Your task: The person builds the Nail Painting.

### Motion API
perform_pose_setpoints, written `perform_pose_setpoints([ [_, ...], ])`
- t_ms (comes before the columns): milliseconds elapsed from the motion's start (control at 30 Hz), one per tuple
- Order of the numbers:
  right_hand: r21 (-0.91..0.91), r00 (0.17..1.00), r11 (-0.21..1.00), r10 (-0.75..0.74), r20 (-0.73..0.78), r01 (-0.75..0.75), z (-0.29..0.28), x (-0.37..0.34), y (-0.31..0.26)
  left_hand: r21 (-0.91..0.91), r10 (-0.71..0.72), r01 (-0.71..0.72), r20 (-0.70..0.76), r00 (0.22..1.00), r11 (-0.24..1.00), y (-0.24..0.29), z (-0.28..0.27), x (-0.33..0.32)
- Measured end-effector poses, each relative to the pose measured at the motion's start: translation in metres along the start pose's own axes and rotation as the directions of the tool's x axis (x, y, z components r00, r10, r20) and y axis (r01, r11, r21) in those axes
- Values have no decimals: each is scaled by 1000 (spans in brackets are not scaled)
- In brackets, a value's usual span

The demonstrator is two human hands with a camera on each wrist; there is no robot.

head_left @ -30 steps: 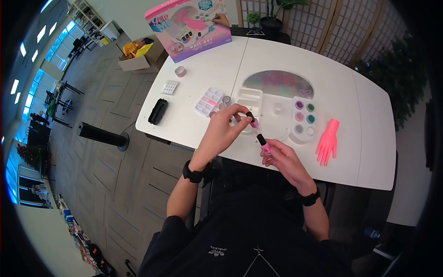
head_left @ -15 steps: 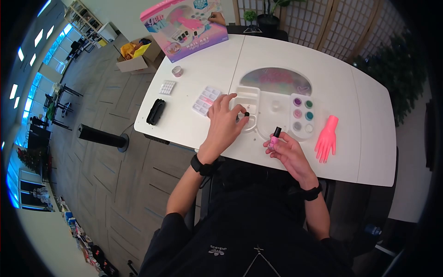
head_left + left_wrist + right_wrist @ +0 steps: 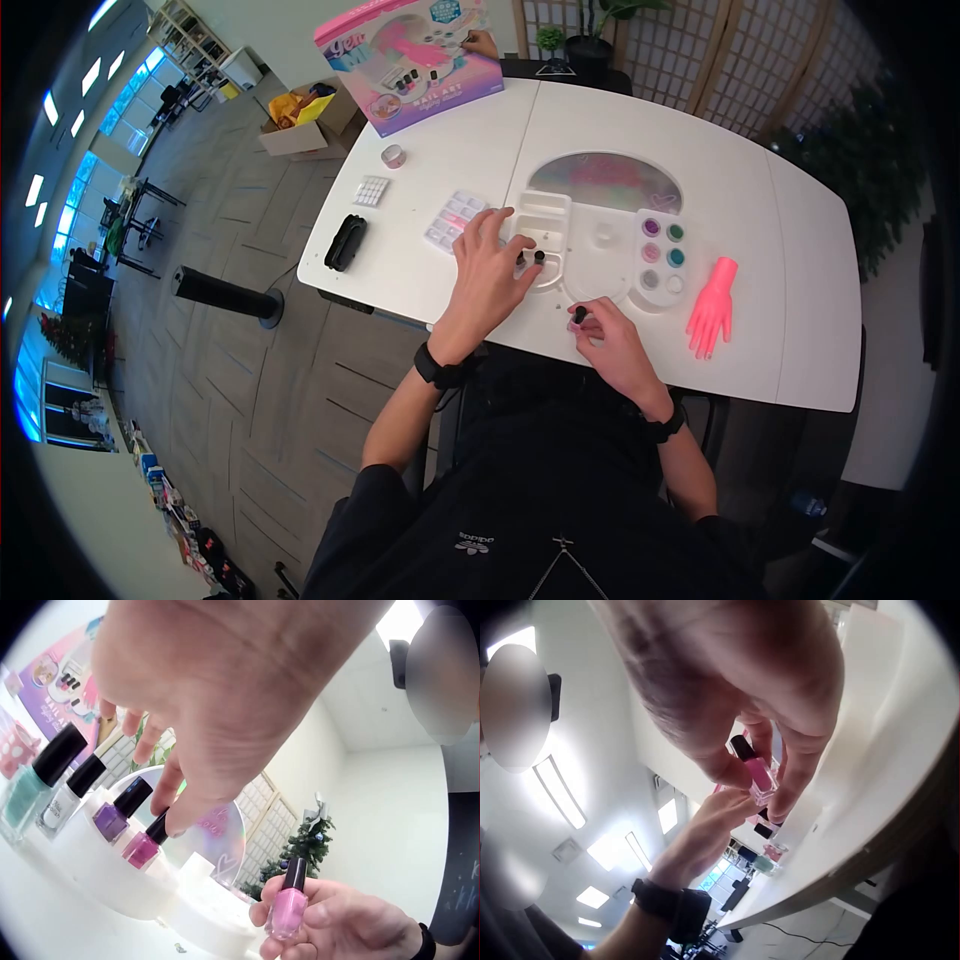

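My left hand [image 3: 487, 262] pinches the black cap of a magenta nail polish bottle [image 3: 141, 850] between thumb and finger. That bottle stands in the white organizer tray [image 3: 142, 889], beside a purple nail polish bottle [image 3: 112, 822]. White [image 3: 56, 810] and teal [image 3: 24, 796] bottles stand farther along in the left wrist view. My right hand [image 3: 618, 347] holds a pink nail polish bottle [image 3: 288, 909] by its glass, cap up, over the table's front part. In the right wrist view, the pink bottle [image 3: 760, 780] sits between thumb and fingers.
A pink model hand [image 3: 712, 308] lies to the right, near several glitter pots [image 3: 651, 253]. Left of the tray are a sectioned case [image 3: 443, 235], a black case [image 3: 346, 243], a sheet of small white pieces [image 3: 370, 191] and a jar [image 3: 393, 156]. A nail art box [image 3: 420, 100] stands behind.
My left hand has carried the magenta bottle away from the right hand to the organizer tray. The right hand has kept hold of the pink bottle, shifting slightly and turning it.
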State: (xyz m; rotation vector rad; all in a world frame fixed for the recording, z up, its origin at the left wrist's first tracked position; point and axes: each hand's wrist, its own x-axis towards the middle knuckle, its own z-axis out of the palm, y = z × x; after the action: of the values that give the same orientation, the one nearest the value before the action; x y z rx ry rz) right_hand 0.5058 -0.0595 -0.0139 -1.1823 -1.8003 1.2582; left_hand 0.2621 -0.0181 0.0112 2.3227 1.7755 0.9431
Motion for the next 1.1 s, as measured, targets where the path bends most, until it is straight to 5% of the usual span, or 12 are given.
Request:
perform_pose_setpoints([
  [167,-384,974,897,-226,28,219,7,0,-2,-46,-177,172,-124,976,984,-14,-33,-8],
  [267,-424,970,876,-242,29,231,11,1,1,-187,-290,272,-74,954,944,-34,-51,-19],
  [400,-432,976,878,-217,29,208,14,4,3,-246,-304,319,100,947,915,-36,-50,-33],
  [533,-430,977,881,-215,9,198,13,4,4,-198,-283,303,122,951,932,-25,-43,-40],
  [767,-380,996,922,-89,-1,82,4,-5,-18,-151,-270,287,125,955,946,-23,-26,-29],
  [1100,-360,990,932,-95,-103,52,-13,-11,-27,-96,-157,159,31,987,983,-33,-10,-23],
])
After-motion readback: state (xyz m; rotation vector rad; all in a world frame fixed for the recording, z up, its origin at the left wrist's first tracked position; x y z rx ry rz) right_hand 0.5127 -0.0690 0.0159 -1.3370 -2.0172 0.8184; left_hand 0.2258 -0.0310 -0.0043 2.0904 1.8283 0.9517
